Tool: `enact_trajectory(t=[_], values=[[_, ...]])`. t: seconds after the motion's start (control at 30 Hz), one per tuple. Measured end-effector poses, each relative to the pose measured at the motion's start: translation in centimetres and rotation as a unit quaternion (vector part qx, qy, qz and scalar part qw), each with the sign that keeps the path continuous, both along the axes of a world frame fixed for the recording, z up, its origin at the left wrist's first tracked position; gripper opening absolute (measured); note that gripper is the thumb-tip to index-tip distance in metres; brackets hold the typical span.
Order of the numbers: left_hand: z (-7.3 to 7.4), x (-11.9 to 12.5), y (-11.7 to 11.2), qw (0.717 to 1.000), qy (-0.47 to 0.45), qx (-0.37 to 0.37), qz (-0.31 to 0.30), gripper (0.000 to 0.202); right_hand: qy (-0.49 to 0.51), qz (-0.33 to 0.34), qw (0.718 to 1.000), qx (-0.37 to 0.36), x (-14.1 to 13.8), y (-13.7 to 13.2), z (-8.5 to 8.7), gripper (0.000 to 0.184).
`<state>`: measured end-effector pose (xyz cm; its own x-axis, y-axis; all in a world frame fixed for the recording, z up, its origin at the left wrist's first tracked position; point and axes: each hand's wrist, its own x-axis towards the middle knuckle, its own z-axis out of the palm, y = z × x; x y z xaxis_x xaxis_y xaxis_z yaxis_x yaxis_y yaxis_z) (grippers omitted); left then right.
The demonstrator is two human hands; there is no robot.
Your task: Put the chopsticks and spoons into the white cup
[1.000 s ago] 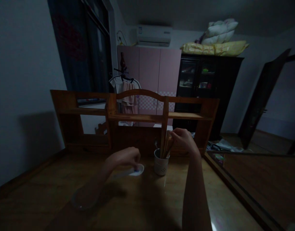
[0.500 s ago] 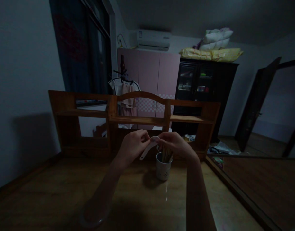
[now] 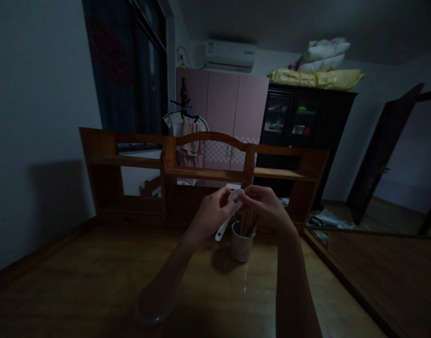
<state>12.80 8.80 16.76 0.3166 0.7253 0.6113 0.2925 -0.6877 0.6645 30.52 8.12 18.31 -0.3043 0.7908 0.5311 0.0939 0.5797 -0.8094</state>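
Observation:
A white spoon (image 3: pixel 236 193) with a small blue mark in its bowl is held up between both hands. Its handle (image 3: pixel 221 232) slants down to the left, with a hole near the end. My left hand (image 3: pixel 215 206) pinches the bowl from the left side. On the right rim, my right hand (image 3: pixel 266 204) grips it with thumb and fingers. Just below and behind the hands stands a white patterned cup (image 3: pixel 241 246) on the wooden table. Several chopsticks (image 3: pixel 248 222) stand in that cup, their upper ends hidden behind my right hand.
A wooden shelf unit (image 3: pixel 206 176) rises along the table's far edge. The table top (image 3: pixel 96 277) stretches to both sides, with a raised rim (image 3: pixel 342 270) at the right. Beyond are pink wardrobes (image 3: pixel 220 103), a dark cabinet (image 3: pixel 307 112) and an open door (image 3: pixel 380 155).
The spoon has turned so that the inside of its bowl faces me and shows its blue mark. Both hands keep hold of it. The view has shifted slightly left.

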Motion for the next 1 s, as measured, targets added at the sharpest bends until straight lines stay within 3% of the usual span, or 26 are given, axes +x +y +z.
enact_trajectory(t=[0.13, 0.2, 0.3, 0.43, 0.53, 0.7, 1.0], values=[[-0.4, -0.3, 0.3, 0.995, 0.011, -0.096, -0.016, 0.028, 0.016, 0.005, 1.000, -0.003, 0.1, 0.2, -0.1, 0.022], [-0.3, -0.9, 0.3, 0.993, 0.038, -0.110, -0.013, 0.028, 0.021, 0.017, 1.000, -0.009, 0.1, 0.4, -0.3, 0.021], [0.1, -1.7, -0.2, 0.994, 0.089, -0.067, 0.021, 0.023, 0.016, 0.030, 0.999, -0.018, 0.0, 0.7, -0.5, 0.020], [0.8, -1.8, -1.0, 0.981, 0.149, -0.009, 0.124, 0.023, 0.004, 0.036, 0.999, -0.032, -0.1, 0.8, -0.5, 0.023], [1.0, -1.5, -1.5, 0.971, 0.173, 0.016, 0.166, 0.020, -0.001, 0.022, 0.999, -0.030, 0.0, 0.8, -0.5, 0.024], [1.0, -1.5, -1.7, 0.961, 0.193, 0.035, 0.197, 0.019, -0.003, 0.032, 0.999, -0.033, 0.0, 0.8, -0.6, 0.027], [1.4, -1.8, -2.2, 0.967, 0.170, 0.033, 0.186, 0.016, -0.006, 0.031, 0.999, -0.026, -0.2, 0.5, -0.3, 0.031]])
